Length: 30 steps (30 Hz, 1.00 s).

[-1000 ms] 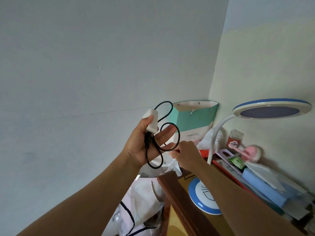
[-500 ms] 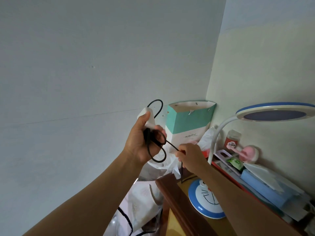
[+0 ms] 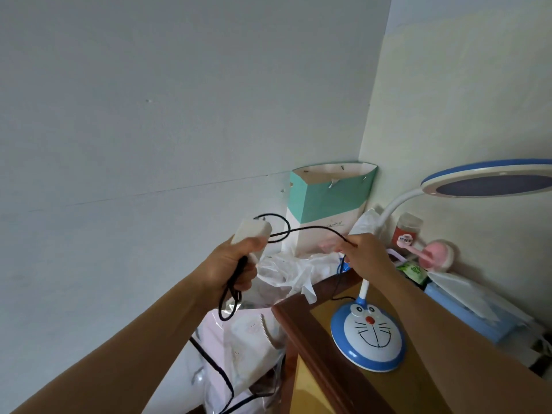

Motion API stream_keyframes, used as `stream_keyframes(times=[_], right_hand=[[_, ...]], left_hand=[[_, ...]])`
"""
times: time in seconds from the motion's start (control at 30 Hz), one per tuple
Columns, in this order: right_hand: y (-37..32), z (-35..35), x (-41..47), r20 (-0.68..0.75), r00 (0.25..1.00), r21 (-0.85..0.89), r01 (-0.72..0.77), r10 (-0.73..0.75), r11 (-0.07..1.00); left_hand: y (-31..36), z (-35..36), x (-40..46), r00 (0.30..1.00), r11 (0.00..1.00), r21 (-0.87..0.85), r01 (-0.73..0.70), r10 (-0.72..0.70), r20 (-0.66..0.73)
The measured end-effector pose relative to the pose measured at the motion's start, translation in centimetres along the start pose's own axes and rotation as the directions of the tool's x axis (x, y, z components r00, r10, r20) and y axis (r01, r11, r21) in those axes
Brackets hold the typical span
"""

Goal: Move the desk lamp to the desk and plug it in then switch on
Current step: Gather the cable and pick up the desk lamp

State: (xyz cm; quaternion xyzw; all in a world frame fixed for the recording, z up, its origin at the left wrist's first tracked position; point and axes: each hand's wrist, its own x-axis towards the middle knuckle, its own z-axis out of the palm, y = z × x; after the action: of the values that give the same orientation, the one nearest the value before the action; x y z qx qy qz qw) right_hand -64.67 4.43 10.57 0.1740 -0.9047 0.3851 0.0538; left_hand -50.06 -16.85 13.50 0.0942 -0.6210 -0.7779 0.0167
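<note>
The desk lamp stands on the wooden desk [image 3: 301, 333]: a blue-and-white round base [image 3: 369, 339] with a cartoon cat face, a white bent neck and a round blue-rimmed head [image 3: 490, 182] at the right edge. My left hand [image 3: 231, 268] grips the white plug adapter [image 3: 252, 230] together with several loops of the black cord [image 3: 316, 230]. My right hand [image 3: 366, 252] pinches the cord further along, and the stretch between the hands runs nearly straight. From my right hand the cord drops toward the lamp base.
A teal-and-white paper bag [image 3: 328, 201] leans in the wall corner. Crumpled white plastic [image 3: 286, 273] and a clear bag with black trim [image 3: 239, 348] lie left of the desk edge. A red-labelled jar [image 3: 406, 231], a pink object [image 3: 433, 255] and a blue box [image 3: 466, 309] crowd the desk's right side.
The hands have moved apart, pulling a length of cord out of the coil. My left hand closed around the adapter and the remaining loops. The view tilted down, showing the lamp base fully.
</note>
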Motion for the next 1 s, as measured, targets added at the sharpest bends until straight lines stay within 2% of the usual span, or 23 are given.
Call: stream_keyframes(times=[0.2, 0.33, 0.5, 0.67, 0.9, 1.0], right_hand=[[-0.5, -1.4, 1.1, -0.1, 0.995, 0.128, 0.003, 0.01, 0.992], [-0.5, -2.0, 1.4, -0.115, 0.993, 0.205, -0.012, 0.037, 0.979], [-0.9, -2.5, 1.9, -0.116, 0.99, 0.266, -0.043, 0.076, 0.963], [-1.2, -2.8, 2.3, -0.111, 0.986, 0.304, -0.085, 0.124, 0.949], [-1.1, -2.7, 2.8, -0.136, 0.978, 0.347, -0.1, 0.155, 0.932], [-1.0, -2.7, 2.7, -0.113, 0.986, 0.325, -0.079, 0.121, 0.942]], left_hand=[[-4.2, 1.9, 3.0, 0.999, 0.983, 0.179, 0.045, -0.044, -0.008], [-6.0, 3.7, 5.3, 0.998, 0.997, 0.036, 0.066, -0.067, 0.007], [-8.0, 6.3, 8.1, 0.996, 0.997, 0.061, 0.052, -0.056, 0.068], [-9.8, 8.3, 10.6, 0.988, 0.994, -0.036, 0.103, -0.098, 0.118], [-10.9, 10.1, 12.4, 0.965, 0.99, -0.059, 0.125, -0.107, 0.239], [-10.7, 10.3, 12.6, 0.979, 0.994, -0.024, 0.104, -0.098, 0.18]])
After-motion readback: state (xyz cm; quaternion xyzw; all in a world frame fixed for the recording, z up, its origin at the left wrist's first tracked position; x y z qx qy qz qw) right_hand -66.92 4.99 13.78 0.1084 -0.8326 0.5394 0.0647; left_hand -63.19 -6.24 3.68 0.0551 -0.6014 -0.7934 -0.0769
